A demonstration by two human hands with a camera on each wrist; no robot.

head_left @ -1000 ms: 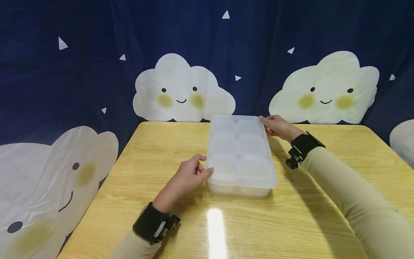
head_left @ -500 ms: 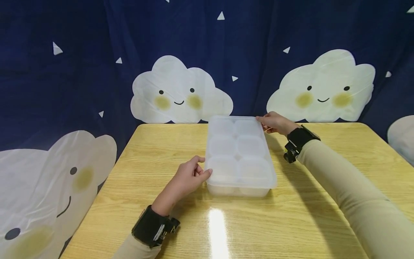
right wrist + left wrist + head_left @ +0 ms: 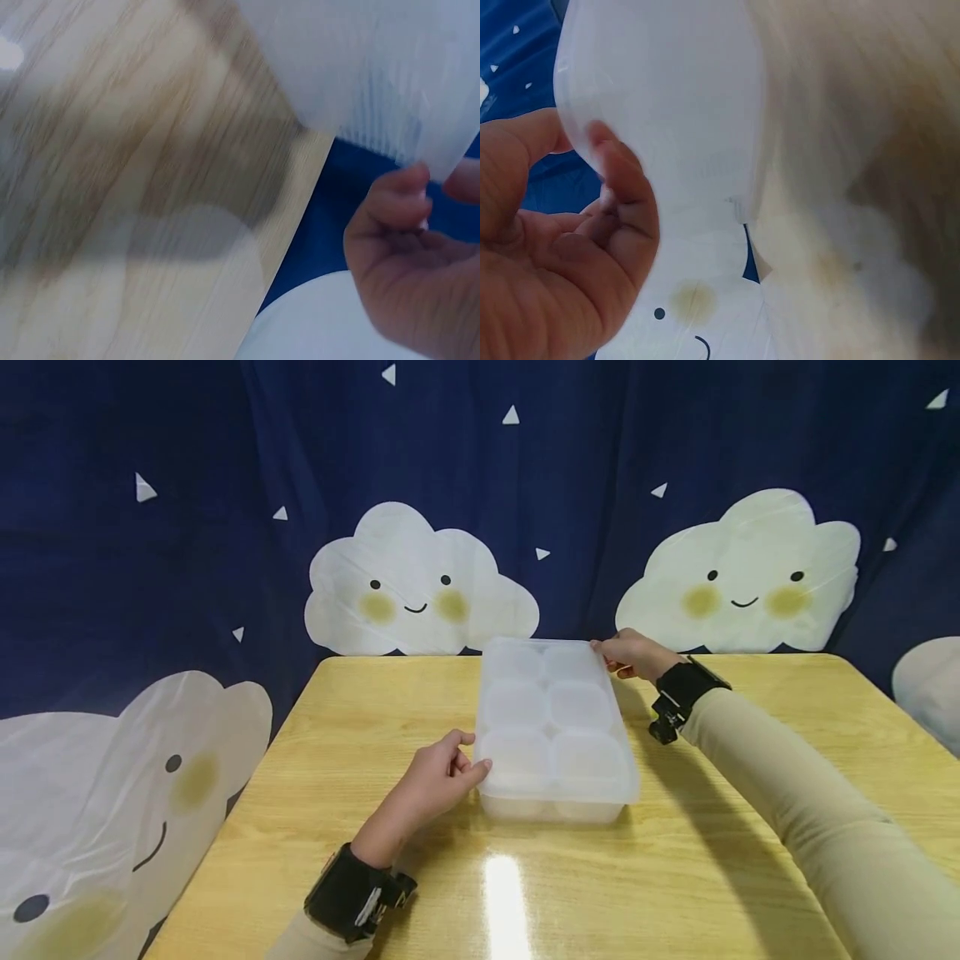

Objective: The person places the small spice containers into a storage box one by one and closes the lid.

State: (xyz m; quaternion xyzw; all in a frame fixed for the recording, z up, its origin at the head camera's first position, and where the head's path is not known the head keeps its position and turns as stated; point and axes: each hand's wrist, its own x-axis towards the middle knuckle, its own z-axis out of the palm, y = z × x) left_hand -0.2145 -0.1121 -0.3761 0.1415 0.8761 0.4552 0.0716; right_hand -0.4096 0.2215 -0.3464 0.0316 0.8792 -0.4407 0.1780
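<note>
A translucent white plastic storage box point(image 3: 517, 810) stands on the table, its frosted lid point(image 3: 551, 718) on top. Several rounded compartments show through the lid. My left hand point(image 3: 438, 781) pinches the lid's rim at the near left, thumb on top and curled fingers at the side. At the far right corner, my right hand point(image 3: 633, 656) pinches the rim between thumb and forefinger. The left wrist view has the lid edge between the left hand's point(image 3: 570, 247) thumb and fingers. In the right wrist view, the box's ribbed side point(image 3: 382, 112) comes down to the right hand's point(image 3: 412, 262) fingertips.
The light wooden table point(image 3: 360, 718) ends just behind the box. Beyond it hangs a dark blue curtain point(image 3: 465, 443) with smiling white clouds point(image 3: 420, 589). A bright light reflection lies on the near tabletop. Both wrists carry black camera straps point(image 3: 348, 893).
The head view has tilted up slightly, so the whole scene sits a little lower. Both hands keep their hold on the rim, and the box stays in the same place on the table.
</note>
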